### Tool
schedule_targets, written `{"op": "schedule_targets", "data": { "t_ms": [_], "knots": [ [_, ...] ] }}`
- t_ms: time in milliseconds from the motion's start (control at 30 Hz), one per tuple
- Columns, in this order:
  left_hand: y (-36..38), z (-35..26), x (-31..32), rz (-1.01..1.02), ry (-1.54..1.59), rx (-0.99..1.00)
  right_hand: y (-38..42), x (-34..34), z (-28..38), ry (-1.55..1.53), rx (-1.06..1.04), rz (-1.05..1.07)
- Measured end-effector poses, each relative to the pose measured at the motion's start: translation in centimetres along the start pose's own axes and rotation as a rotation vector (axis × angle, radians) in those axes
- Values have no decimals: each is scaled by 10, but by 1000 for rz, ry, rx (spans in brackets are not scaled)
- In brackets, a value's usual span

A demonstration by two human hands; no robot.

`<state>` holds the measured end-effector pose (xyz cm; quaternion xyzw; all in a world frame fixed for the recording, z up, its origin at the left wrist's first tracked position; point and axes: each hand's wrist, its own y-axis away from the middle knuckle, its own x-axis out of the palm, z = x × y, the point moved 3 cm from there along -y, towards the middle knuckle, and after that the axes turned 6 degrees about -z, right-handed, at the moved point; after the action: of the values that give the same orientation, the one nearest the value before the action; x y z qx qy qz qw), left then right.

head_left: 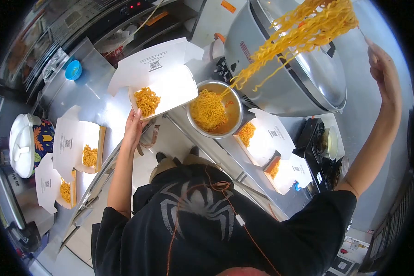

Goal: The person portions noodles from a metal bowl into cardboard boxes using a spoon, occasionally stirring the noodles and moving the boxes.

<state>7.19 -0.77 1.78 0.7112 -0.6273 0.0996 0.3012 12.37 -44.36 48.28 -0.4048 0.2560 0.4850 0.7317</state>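
My left hand grips the near left edge of an open white takeaway box, with a small heap of noodles in its left end. High on the right, my right hand is closed on a thin-handled utensil; its head is buried in a big bundle of yellow noodles. Strands hang slantwise from that bundle down to a steel bowl beside the box. More noodles with orange bits fill the bowl's left part.
Open boxes with noodles stand on the left counter, one here, and on the right, one here. A large grey cooker rises behind the bowl. A blue cup, a white-lidded pot and a black stove are around.
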Motion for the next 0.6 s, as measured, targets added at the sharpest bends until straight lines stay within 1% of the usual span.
{"op": "schedule_targets", "data": {
  "t_ms": [67, 133, 200, 400, 600],
  "knots": [
    [1, -1, 3, -10, -17, 1, -6, -10, 0, 21, -32, -2],
    [0, 0, 5, -11, -28, 3, -2, -10, 9, 45, -117, -61],
    [-2, 3, 6, -1, -31, 3, -6, -14, 12, 67, -95, -90],
    [-11, 11, 5, 14, -102, 5, -6, -15, 48, -97, -90, -36],
    [-11, 10, 23, 64, -105, 7, -2, -13, 87, -250, -70, 33]
  ]
}}
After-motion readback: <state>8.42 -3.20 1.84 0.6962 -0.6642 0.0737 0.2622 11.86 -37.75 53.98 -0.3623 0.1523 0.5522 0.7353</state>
